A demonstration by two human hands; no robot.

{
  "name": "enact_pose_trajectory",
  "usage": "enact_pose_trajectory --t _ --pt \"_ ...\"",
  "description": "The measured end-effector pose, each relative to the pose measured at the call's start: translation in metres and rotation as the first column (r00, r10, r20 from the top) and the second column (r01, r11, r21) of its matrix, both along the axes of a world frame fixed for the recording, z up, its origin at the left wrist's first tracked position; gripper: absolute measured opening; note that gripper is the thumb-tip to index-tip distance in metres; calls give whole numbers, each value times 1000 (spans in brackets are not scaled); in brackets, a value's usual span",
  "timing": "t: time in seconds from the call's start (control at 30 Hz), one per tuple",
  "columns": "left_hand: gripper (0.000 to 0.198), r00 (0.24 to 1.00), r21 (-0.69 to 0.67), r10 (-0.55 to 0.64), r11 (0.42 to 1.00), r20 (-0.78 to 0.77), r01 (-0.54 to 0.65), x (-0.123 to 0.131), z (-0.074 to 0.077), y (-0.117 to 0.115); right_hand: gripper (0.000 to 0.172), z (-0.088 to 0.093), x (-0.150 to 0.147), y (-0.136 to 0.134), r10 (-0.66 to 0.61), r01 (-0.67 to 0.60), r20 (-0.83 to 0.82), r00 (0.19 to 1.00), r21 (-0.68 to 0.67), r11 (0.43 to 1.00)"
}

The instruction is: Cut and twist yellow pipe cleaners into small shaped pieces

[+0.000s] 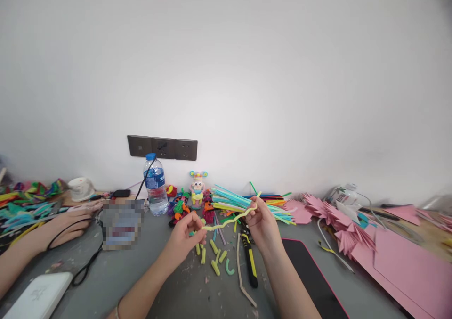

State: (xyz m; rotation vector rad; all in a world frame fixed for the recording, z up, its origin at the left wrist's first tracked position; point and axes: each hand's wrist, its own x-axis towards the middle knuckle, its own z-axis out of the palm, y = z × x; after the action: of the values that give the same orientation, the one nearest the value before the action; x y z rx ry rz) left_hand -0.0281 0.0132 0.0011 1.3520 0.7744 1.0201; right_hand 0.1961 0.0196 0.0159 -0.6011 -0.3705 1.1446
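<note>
My left hand [186, 236] and my right hand [260, 224] each pinch one end of a wavy pale-yellow pipe cleaner [229, 220], stretched between them above the grey table [197, 295]. Short yellow and green cut pieces [215, 260] lie on the table just below. A pair of black-and-yellow cutters [250, 260] lies beside my right wrist. Behind my hands sits a bundle of straight coloured pipe cleaners [240, 200].
A water bottle [155, 187], a small toy figure [197, 187] and a wall socket strip [162, 148] stand at the back. Pink paper cut-outs [339, 224] fill the right. Another person's hand [65, 224] rests at the left near a blurred item. A dark tablet [310, 276] lies front right.
</note>
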Motion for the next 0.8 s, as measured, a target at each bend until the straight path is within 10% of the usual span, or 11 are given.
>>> enact_pose_trajectory --t 0.27,0.5,0.8 --pt "33 966 -183 46 983 254 1 4 11 -7 31 -1 0 1 22 -22 -3 1000 12 1000" --pt "34 791 -404 207 913 576 55 -2 17 -2 33 -1 -8 -2 76 -76 41 996 0 997" --pt "46 803 -423 405 881 437 -214 1 13 5 29 1 -4 -2 65 -65 26 998 0 998"
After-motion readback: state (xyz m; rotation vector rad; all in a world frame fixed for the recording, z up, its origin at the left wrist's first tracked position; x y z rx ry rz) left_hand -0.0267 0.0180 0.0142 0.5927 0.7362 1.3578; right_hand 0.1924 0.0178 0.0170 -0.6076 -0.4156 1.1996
